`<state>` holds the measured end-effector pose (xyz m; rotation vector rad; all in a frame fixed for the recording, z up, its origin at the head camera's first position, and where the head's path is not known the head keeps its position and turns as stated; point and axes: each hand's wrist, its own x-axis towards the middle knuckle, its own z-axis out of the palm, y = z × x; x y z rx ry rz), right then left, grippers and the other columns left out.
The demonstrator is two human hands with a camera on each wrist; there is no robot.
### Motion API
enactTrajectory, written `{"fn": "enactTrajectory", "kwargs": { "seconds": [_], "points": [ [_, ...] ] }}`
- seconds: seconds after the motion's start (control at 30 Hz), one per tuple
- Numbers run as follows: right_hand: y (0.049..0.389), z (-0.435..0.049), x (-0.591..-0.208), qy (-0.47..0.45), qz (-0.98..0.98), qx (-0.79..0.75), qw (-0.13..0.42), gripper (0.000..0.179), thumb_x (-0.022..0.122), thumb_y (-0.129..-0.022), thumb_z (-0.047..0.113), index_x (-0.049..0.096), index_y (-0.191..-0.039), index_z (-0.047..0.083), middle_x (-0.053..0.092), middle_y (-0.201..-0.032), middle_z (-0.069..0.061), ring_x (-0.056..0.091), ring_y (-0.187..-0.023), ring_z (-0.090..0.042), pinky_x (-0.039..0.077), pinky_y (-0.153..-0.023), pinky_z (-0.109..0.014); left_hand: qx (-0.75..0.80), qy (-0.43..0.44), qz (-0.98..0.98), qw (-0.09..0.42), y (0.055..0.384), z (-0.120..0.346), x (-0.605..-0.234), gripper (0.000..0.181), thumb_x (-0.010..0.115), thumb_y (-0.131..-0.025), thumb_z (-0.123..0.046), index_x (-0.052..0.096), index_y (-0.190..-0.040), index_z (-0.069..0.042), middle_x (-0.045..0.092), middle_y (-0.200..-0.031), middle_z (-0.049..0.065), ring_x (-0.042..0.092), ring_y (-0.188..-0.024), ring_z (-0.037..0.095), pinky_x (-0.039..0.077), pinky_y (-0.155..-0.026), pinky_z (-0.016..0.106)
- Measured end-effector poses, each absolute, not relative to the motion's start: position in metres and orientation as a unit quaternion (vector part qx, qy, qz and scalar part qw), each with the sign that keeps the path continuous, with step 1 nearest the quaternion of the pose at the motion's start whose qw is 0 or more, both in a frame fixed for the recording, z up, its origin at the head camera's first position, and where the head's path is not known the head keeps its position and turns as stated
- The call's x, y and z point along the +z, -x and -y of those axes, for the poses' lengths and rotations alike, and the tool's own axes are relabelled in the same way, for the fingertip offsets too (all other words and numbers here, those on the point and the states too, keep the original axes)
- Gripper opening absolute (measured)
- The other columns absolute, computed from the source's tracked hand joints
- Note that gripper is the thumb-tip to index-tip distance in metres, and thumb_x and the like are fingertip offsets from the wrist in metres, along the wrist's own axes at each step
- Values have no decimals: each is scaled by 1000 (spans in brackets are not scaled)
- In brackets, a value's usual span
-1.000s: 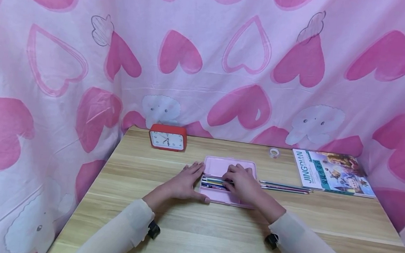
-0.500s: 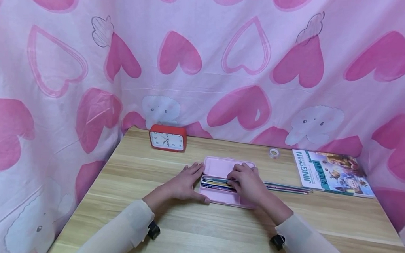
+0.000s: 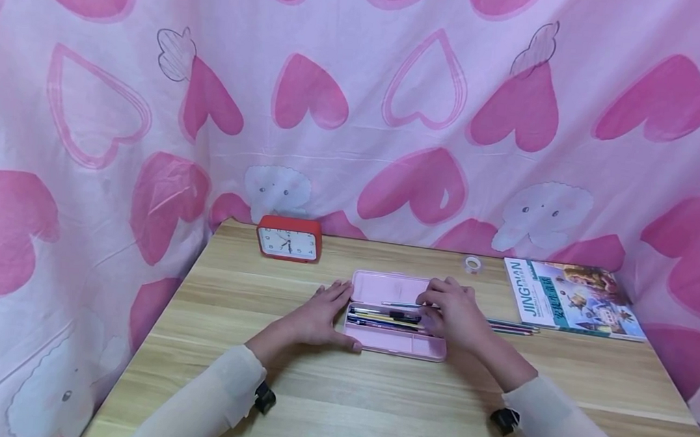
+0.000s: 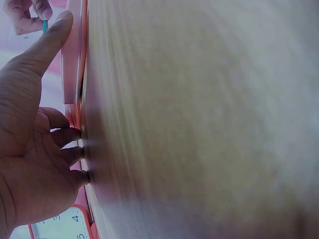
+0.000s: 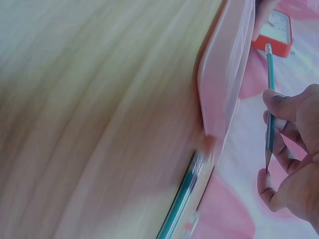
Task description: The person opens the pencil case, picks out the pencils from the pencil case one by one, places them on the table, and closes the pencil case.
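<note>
A pink pencil case [image 3: 371, 342] lies open on the table, with several pencils and pens [image 3: 382, 319] in its long compartment. My left hand [image 3: 320, 316] rests at the case's left end, fingers spread and thumb along the front edge. My right hand [image 3: 455, 314] pinches a green pencil [image 5: 270, 84] between thumb and fingers above the case's right side. In the right wrist view its eraser end points toward the clock and its sharpened tip lies by the little finger. Several more pencils [image 3: 511, 327] lie on the table right of the case, partly behind the right hand.
A red alarm clock [image 3: 289, 239] stands at the back left of the wooden table [image 3: 335, 402]. Toward the back right are a roll of tape [image 3: 472, 264] and a magazine [image 3: 575, 298]. A pink heart-patterned curtain [image 3: 414, 182] hangs behind.
My right hand has moved right and lifted a green pencil out of the case, uncovering more of the compartments and a black pen. The left hand has stayed in place.
</note>
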<state>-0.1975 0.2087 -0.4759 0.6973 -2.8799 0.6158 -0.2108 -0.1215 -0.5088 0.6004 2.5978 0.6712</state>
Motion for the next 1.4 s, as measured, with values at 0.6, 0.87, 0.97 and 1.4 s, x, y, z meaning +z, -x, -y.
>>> {"fn": "enactTrajectory", "kwargs": {
  "seconds": [0.6,0.87,0.97,1.4],
  "points": [
    [190,-269,-467,-181,967,168,64,19,85,-95,6,85,-105,22,73,-107,0,59,-106,-29,48,-91,-62,244,-208,-927,194,212,122,-511,138,86,-76,-81,14,-180,-24,9,-189,-3,-1,-177,26,3,-144,56],
    [185,-293,-471,-183,964,180,75,23,87,-92,3,86,-104,22,75,-107,1,57,-98,-23,45,-82,-47,235,-213,-929,192,212,120,-509,138,85,-77,-81,14,-180,-24,9,-189,-1,0,-177,26,2,-143,56],
    [183,-302,-475,-184,963,182,76,22,88,-92,4,86,-104,22,75,-105,1,55,-95,-22,43,-80,-41,236,-213,-928,192,213,121,-509,138,85,-77,-81,14,-180,-24,9,-189,-1,0,-177,26,3,-143,57],
    [178,-329,-491,-159,971,172,51,20,88,-92,5,88,-103,21,75,-102,2,59,-97,-25,42,-79,-46,237,-208,-929,192,212,123,-509,138,85,-77,-82,13,-180,-25,9,-189,-2,-1,-177,25,3,-144,56]
  ]
}}
